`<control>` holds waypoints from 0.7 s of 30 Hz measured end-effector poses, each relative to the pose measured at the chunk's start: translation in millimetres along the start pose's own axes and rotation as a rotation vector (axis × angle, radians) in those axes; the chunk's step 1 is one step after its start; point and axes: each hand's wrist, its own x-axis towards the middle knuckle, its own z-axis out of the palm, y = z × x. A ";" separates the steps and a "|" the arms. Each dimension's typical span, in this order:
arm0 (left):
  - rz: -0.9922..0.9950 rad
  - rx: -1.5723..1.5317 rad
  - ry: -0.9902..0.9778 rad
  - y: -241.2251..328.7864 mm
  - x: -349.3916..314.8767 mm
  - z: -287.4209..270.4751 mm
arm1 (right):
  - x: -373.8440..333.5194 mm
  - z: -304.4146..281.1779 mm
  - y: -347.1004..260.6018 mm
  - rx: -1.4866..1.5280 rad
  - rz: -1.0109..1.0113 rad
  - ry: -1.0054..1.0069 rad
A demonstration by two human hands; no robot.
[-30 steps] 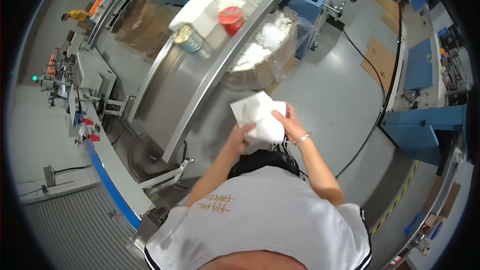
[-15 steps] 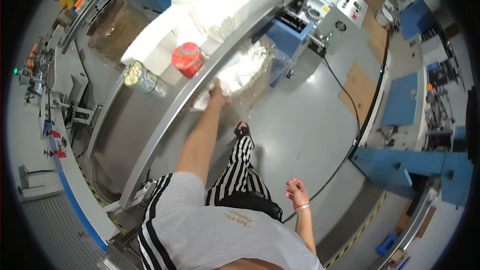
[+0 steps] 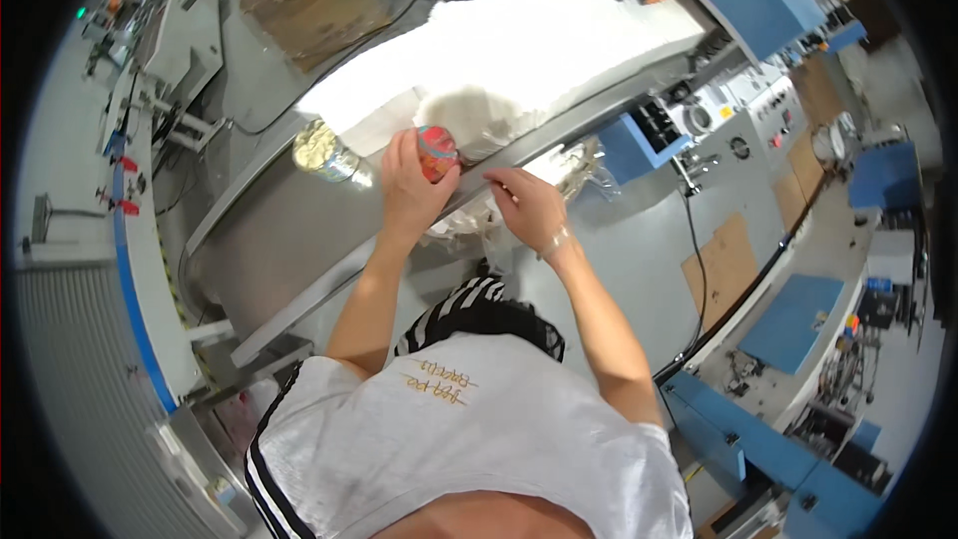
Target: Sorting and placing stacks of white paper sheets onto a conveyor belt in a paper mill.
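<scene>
On the metal tray table ahead stands a red cylindrical container (image 3: 437,148), its lower part partly covered. My left hand (image 3: 407,190) is wrapped round its left and near sides, fingers closed on it. Just right of it, at the table's raised metal rail, my right hand (image 3: 531,208) has its fingers curled toward the thumb; anything between them is too small to make out. A clear cylinder with pale yellow contents (image 3: 327,152) lies left of my left hand. Behind the red container a long stack of white sheets (image 3: 519,50) runs along the table.
Under the rail hangs a clear bag with white scraps (image 3: 469,223). A blue and grey machine (image 3: 689,130) stands at the right end of the table. A black cable (image 3: 702,279) crosses the floor, near a cardboard sheet (image 3: 723,265). Another plastic-covered carton (image 3: 319,5) sits behind.
My left hand has come up out of the bag below the rail and taken hold of the red container. My right hand has risen from my side to the rail. The view has turned.
</scene>
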 end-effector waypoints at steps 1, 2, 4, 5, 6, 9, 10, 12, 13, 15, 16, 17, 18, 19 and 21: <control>-0.018 0.014 -0.002 -1.6 -0.1 -8.3 | 9.8 12.4 3.9 -0.107 -0.012 -0.148; -0.023 -0.032 -0.066 -2.1 3.2 -16.1 | 20.9 20.5 2.8 -0.183 0.001 -0.334; 0.026 -0.032 -0.147 -9.2 6.8 -33.8 | 30.9 35.1 -1.2 -0.276 -0.038 -0.554; 0.009 0.011 -0.235 -12.5 8.6 -45.9 | 35.0 37.3 -4.9 -0.322 -0.011 -0.612; -0.006 0.047 -0.328 -10.6 6.8 -58.4 | 36.2 36.6 -8.0 -0.372 0.025 -0.667; -0.095 0.423 -0.303 -1.9 -4.8 -88.8 | 33.9 29.1 1.5 -0.211 0.053 -0.712; 0.000 0.613 -0.232 9.5 -5.5 -95.4 | 33.1 22.5 6.4 -0.029 0.023 -0.697; -0.172 0.304 -0.103 13.1 -2.2 -89.6 | 33.9 3.5 13.5 0.063 -0.025 -0.755; -0.358 0.032 -0.136 9.2 0.1 -83.5 | 36.7 -9.1 12.5 0.157 -0.088 -0.810; -0.930 -0.627 -0.014 24.3 13.3 -51.2 | 41.6 -29.6 16.7 0.242 -0.040 -0.720; -0.989 -0.545 0.155 -1.4 4.5 -17.6 | 42.6 -39.7 21.7 0.296 -0.019 -0.632; -1.007 -0.564 0.105 -9.3 9.2 -3.7 | 47.5 -53.4 28.1 0.263 -0.077 -0.473; -1.026 -0.586 0.057 -11.4 15.2 4.7 | 52.0 -64.5 37.0 0.283 -0.056 -0.305; -1.032 -0.579 0.058 -11.6 22.8 11.0 | 58.3 -74.1 47.4 0.299 -0.035 -0.134; -1.259 -0.866 0.120 -10.3 31.8 18.0 | 78.9 -91.3 64.6 0.223 0.060 0.081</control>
